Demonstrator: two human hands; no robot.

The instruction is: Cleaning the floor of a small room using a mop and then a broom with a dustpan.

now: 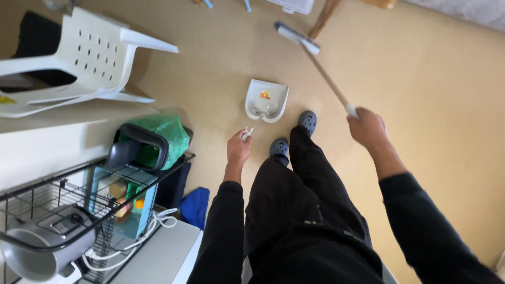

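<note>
A white dustpan [267,100] is steadied by its handle in the closed left hand [238,149], while beyond it a broom [315,58] is clasped by the right hand [368,128].

Single head-worn view, looking steeply down past the wearer's legs to the floor [421,105]; both hands sit mid-frame at arm's length, a wire rack [79,210] close at lower left.

The dustpan [266,100] handle mostly disappears behind the left hand [238,149], so only its white tip pokes out. Whatever orange scrap sits in the pan is too small to identify. Above the dustpan, the white box [292,5] gets chopped by the top edge.
</note>
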